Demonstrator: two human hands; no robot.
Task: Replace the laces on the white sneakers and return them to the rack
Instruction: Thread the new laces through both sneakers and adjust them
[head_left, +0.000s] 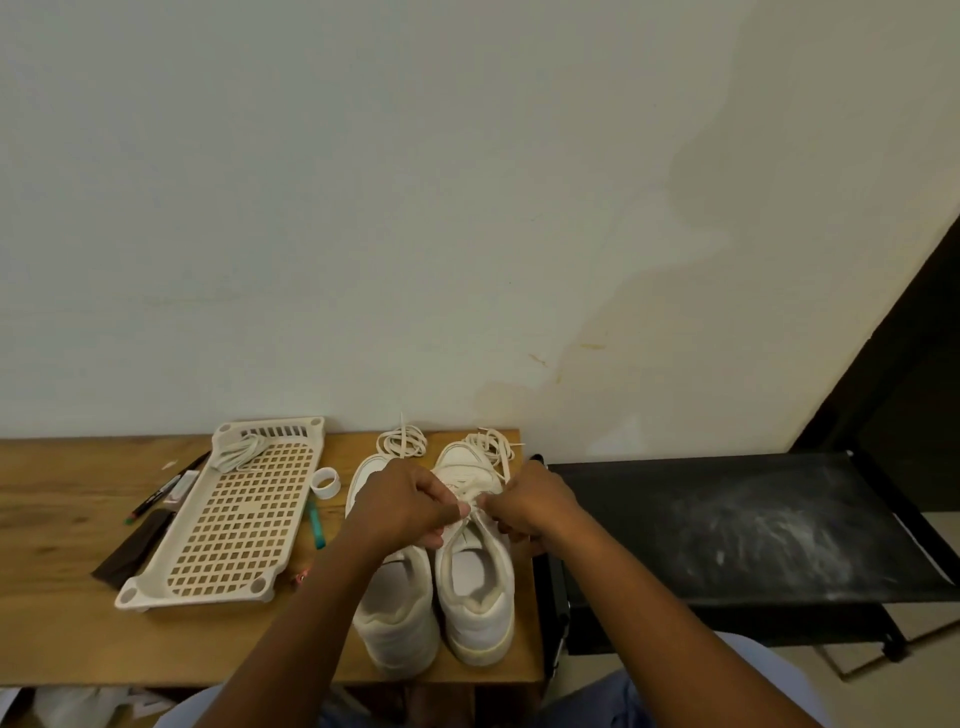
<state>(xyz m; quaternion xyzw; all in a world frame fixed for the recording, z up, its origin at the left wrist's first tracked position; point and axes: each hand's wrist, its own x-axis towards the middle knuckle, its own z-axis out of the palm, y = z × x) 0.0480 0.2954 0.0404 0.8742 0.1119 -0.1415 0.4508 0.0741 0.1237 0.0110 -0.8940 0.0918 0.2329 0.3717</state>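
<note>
A brown wooden table (62, 639) stands against a pale wall (363, 208). Far to the left of the hands lie a black pen (169, 487) and a dark flat strip (136, 548). Next comes a white plastic tray (228, 525) full of small square holes, with a bundle of laces (240, 451) at its far end. Between the tray and the hands sit a small roll of white tape (326, 482) and a green stick (315, 525).

Two white sneakers stand side by side with heels toward the person. The left hand (402, 501) reaches over the left sneaker (397, 613), and its thumb and fingers are curled and pinch a lace (471, 512) on the right sneaker (478, 587). The right hand (530, 506) comes in from the other side, and its fingers are curled and pinch the same lace. The two sets of fingertips almost touch over the shoe's tongue. Just past the fingers, near the wall, lie two loose coils of laces (402, 441).

To the right of the hands stands a black rack (753, 530) with a dusty top shelf.
</note>
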